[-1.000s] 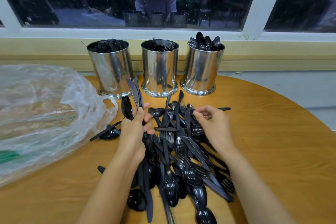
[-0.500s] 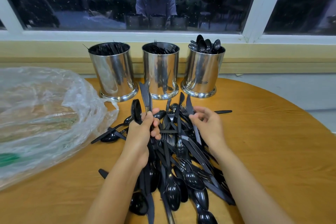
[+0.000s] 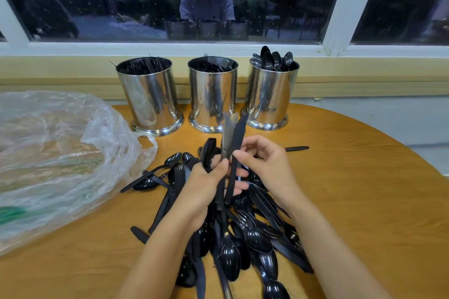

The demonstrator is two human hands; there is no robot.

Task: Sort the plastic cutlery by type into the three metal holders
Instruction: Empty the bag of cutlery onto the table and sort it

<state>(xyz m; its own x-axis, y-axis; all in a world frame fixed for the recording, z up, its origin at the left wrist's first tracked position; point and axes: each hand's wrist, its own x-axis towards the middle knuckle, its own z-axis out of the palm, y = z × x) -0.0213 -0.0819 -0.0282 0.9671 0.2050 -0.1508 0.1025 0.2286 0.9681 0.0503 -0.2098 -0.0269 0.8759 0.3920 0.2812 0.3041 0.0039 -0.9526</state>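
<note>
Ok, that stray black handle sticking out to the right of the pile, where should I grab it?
I'd pinch the stray handle near its free end, coming from the right and above. It lies flat on bare table, pointing away from the pile, so nothing crowds that end. Its head is hidden behind the right hand.

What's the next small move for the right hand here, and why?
Probably slip the pinched knife from the right hand into the left hand, beside the blurred knife held upright there. The two blades stand side by side, the left hand grips several pieces as a bundle, and the cutlery pile is far from sorted.
</note>
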